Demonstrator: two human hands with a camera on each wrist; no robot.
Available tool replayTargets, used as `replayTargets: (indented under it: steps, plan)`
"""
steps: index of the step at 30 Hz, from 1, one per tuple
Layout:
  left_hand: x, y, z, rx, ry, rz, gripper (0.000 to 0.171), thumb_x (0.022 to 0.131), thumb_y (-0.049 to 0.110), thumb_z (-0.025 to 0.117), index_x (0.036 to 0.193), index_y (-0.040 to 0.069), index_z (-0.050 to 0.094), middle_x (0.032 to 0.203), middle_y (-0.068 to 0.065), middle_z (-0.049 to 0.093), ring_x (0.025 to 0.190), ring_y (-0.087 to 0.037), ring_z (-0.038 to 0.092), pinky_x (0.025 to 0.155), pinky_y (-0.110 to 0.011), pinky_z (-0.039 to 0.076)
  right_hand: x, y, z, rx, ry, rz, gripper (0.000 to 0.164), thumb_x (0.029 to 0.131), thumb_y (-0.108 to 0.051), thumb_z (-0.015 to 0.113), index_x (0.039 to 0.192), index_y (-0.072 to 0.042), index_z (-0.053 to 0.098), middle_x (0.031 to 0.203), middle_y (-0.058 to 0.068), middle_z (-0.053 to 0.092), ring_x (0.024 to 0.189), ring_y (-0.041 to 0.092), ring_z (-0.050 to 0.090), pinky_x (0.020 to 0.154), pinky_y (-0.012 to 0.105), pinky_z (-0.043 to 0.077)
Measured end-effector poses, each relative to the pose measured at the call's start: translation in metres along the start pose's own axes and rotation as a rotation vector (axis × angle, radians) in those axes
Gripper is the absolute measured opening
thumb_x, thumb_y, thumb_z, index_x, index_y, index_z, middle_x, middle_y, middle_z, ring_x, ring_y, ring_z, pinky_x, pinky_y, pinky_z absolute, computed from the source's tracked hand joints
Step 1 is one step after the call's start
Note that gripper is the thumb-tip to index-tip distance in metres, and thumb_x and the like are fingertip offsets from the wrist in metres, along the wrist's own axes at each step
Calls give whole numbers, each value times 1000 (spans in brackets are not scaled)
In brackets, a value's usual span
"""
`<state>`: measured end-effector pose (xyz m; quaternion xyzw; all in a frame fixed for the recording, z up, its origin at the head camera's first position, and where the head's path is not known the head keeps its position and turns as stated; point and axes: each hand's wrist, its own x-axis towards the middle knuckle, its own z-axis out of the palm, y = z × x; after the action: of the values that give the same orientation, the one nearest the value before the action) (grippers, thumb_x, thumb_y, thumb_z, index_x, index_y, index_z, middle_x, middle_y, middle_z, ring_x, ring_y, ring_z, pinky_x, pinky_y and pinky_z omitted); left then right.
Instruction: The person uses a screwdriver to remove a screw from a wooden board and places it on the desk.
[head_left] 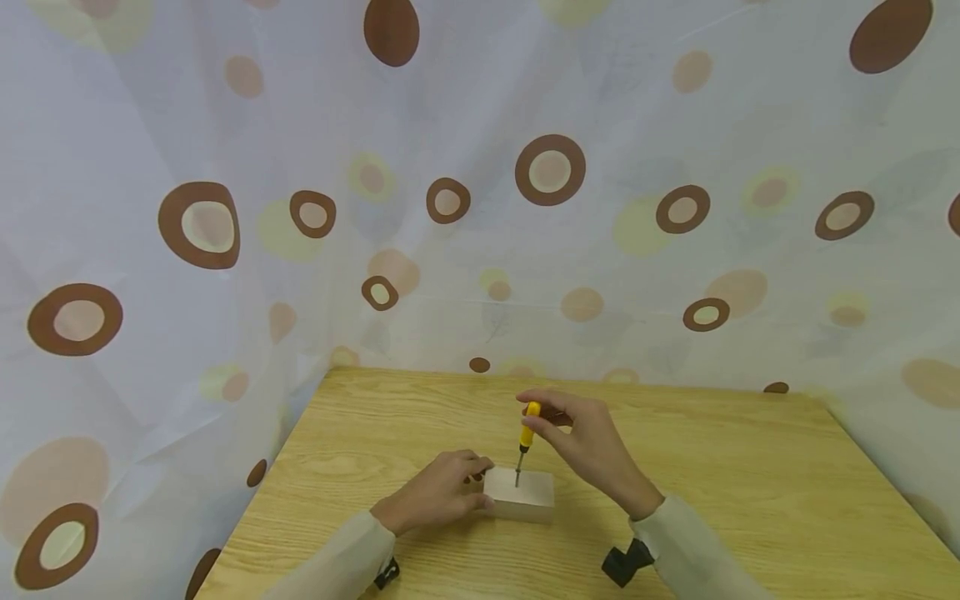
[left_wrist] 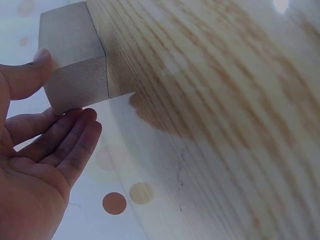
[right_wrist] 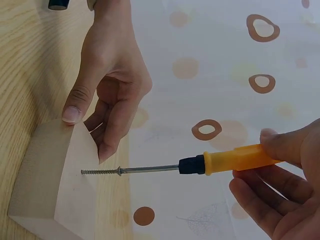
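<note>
A pale wooden block (head_left: 534,493) lies on the table, its left end held between the thumb and fingers of my left hand (head_left: 442,492). In the left wrist view, the thumb presses one face of the block (left_wrist: 75,37) while the fingertips touch the opposite side. My right hand (head_left: 592,442) pinches the yellow handle of a screwdriver (head_left: 529,427) above the block. Its tip meets the head of a screw (right_wrist: 102,172), as the right wrist view shows. The screw stands in the block's top face with most of its thread exposed.
The wood-grain table (head_left: 375,417) extends around the block. A white sheet with brown and beige dots (head_left: 480,100) hangs behind the table and along its sides. Black straps with mounts (head_left: 626,562) sit at both wrists.
</note>
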<state>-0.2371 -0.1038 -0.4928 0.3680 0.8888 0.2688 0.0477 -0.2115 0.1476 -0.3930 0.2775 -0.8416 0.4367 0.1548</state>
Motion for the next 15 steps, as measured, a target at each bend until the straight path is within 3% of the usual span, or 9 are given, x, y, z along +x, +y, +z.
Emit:
replayTargets:
  steps: [8,15]
  plan:
    - [0,0,0,2,1,7,49,96,36,75,133,6,66,119,-2,68,102,-10,64,85,-25,55,-3,2,-3,-80,55,-29,33,94,-7,75,127,-12,72,103,-1,75,86,8,71,77,28,60]
    - [0,2,-1,5,-5,-5,50,95,36,76,134,6,65,121,-3,68,103,-10,64,87,-26,55,-2,3,-9,-51,86,-10,37,94,-10,75,130,-13,67,104,-1,76,87,9,71,77,28,60]
